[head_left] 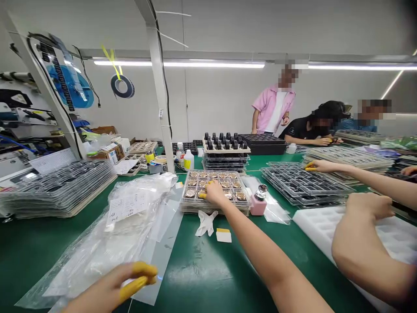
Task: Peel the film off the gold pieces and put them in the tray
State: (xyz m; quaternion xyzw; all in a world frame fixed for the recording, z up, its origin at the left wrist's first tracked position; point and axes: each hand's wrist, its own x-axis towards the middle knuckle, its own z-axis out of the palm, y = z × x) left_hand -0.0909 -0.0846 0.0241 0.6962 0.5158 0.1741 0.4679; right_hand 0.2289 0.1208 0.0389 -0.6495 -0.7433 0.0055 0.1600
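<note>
My left hand [114,284], with yellow finger cots on its thumb and fingers, is held over the edge of clear plastic bags [97,248] at the lower left. Its fingertips are apart with nothing seen between them. My right hand [214,194] reaches onto a clear compartment tray [184,202] of round gold-coloured parts. Its fingers are bent down at one compartment near the tray's middle, and the tips are partly hidden, so whether they hold a part cannot be made out. A pink pump bottle [258,204] stands right of the tray.
A crumpled white tissue [206,222] and a small yellow-and-white pad [223,235] lie before the tray. Stacked trays stand left [65,191] and right [306,182]. Another person's arms [368,252] reach in over white foam [316,221] at right. More people are behind.
</note>
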